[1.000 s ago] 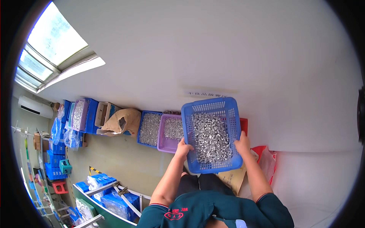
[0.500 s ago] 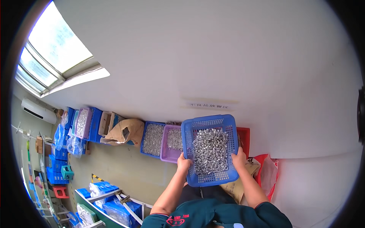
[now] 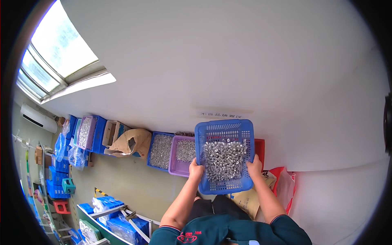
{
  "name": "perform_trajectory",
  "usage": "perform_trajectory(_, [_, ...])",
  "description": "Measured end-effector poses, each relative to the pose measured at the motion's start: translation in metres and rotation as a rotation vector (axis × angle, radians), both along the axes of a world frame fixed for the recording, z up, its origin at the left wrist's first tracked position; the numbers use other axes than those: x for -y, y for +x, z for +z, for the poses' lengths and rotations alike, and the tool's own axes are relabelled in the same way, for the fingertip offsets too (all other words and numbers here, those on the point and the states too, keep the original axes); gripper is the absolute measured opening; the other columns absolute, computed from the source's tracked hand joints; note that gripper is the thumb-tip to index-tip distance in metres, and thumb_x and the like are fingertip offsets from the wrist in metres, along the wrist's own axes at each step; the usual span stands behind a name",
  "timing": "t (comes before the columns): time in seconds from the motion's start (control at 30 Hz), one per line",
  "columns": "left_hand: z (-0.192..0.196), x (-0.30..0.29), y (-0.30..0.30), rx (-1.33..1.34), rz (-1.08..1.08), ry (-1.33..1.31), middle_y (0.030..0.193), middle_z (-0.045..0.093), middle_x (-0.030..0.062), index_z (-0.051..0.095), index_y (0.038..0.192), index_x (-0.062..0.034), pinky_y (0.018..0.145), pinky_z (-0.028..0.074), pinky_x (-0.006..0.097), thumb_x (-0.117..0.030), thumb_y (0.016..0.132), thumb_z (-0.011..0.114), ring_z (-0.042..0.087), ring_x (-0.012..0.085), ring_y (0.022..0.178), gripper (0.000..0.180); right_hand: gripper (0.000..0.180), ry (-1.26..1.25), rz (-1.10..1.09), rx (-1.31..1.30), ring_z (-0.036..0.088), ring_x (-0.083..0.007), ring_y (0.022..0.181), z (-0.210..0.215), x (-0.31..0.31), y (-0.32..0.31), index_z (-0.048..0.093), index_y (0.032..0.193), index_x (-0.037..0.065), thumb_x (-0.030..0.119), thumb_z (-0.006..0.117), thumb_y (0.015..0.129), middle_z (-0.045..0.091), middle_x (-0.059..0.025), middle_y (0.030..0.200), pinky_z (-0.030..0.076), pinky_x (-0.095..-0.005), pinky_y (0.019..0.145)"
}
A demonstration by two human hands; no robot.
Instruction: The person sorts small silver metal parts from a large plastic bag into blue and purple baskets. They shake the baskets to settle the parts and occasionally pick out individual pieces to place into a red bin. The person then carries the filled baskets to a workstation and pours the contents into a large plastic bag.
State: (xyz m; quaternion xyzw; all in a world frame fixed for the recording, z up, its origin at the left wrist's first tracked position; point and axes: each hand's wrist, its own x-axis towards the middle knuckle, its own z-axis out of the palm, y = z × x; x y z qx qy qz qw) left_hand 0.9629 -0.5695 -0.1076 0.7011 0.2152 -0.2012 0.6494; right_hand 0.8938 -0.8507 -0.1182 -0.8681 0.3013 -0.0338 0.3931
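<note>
Between my two hands hangs a blue perforated plastic basket (image 3: 225, 190), held up in front of me above the floor. Many small silvery metal parts (image 3: 225, 161) lie heaped in it, covering its middle and lower portion, while the bare mesh shows at the far end. My left hand (image 3: 196, 169) grips the basket's left side, thumb over the rim. On the opposite side my right hand (image 3: 254, 166) is closed on the right rim. The fingers under the basket are hidden on both sides.
Along the wall stand a purple basket (image 3: 174, 163) and another blue basket (image 3: 150, 157) with metal parts, plus a brown sack (image 3: 134, 141). A red bin (image 3: 259, 152) sits partly behind my basket. At lower left is a cart (image 3: 87, 216) with blue boxes.
The metal parts have shifted toward me within the basket, baring more mesh at its far end. The basket has moved slightly, and both hands still hold it.
</note>
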Motion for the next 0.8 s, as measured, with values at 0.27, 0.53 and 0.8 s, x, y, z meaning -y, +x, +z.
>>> perform_trajectory(0.27, [0.039,-0.012,-0.068,0.234,0.155,-0.239,0.092,0.064,0.0047,0.056,0.119,0.0008,0.073,0.047,0.026,0.012,0.061,0.051,0.059,0.0147,0.08,0.058,0.028,0.075,-0.057,0.27,0.061,-0.0449,0.084,0.066,-0.032,-0.055,0.05,0.099,-0.001,0.011,0.064,0.078,0.064,-0.0255,0.086,0.046,-0.0498,0.074])
perform_trajectory(0.53, [0.008,-0.018,-0.037,-0.038,0.03,-0.021,0.093,0.064,0.0056,0.055,0.122,-0.0031,0.064,0.047,0.027,0.015,0.059,0.052,0.058,0.0162,0.075,0.066,0.024,0.032,0.064,-0.115,0.061,-0.0462,0.083,0.011,-0.017,-0.022,0.05,0.096,0.0,0.008,0.062,0.077,0.064,-0.0254,0.083,0.046,-0.0516,0.073])
perform_trajectory(0.8, [0.039,-0.011,-0.072,0.216,0.226,-0.274,0.09,0.064,0.0054,0.058,0.109,-0.0011,0.069,0.047,0.027,0.013,0.063,0.052,0.058,0.0138,0.076,0.048,0.025,0.054,-0.045,0.207,0.061,-0.0454,0.083,0.07,-0.032,-0.05,0.049,0.098,0.0,0.008,0.062,0.078,0.064,-0.026,0.085,0.047,-0.0507,0.072])
